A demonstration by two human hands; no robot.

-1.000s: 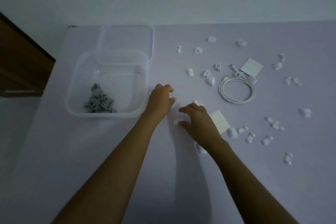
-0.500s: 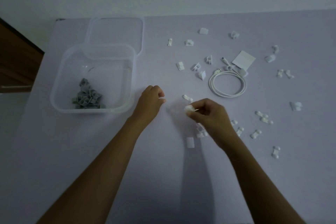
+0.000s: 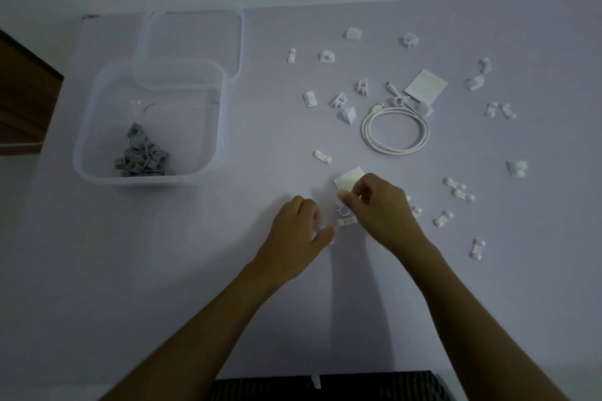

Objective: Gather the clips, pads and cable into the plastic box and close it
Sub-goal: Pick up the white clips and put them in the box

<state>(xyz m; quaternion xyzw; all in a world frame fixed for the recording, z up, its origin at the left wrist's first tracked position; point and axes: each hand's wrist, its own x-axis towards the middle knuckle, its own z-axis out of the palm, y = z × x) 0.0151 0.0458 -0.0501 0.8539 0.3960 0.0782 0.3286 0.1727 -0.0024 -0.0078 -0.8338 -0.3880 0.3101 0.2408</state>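
**Hands meet over loose clips; box open with grey clips inside**

At the far left, a brown wooden surface (image 3: 19,98) is cut off by the frame edge. On the pale lilac table (image 3: 163,270) stands the clear, rounded-square plastic box (image 3: 85,127), open at the top. Inside it, toward the near-left corner, lies a heap of small grey plastic clips (image 3: 141,158); the rest of the box floor is bare. Its clear flat lid (image 3: 192,39) lies behind it, the near edge overlapped by the box's far rim.

Near the table's middle, the left hand (image 3: 294,239) rests with fingers curled loosely and the thumb reaching right; a little white shows at the thumb tip, but whether it grips anything cannot be told. Just beside it, the right hand (image 3: 379,208) has thumb and forefinger pinched together above small white plastic clips (image 3: 345,218), partly hidden under the palm; what is pinched is too small to make out. A square white adhesive pad (image 3: 348,177) lies touching the right hand's knuckles.

Further right sits the coiled white cable (image 3: 394,130), with a second white pad (image 3: 425,87) just beyond it and scattered white clips (image 3: 459,190) all around.

A dark ribbed object (image 3: 325,389) is cut off at the bottom edge.
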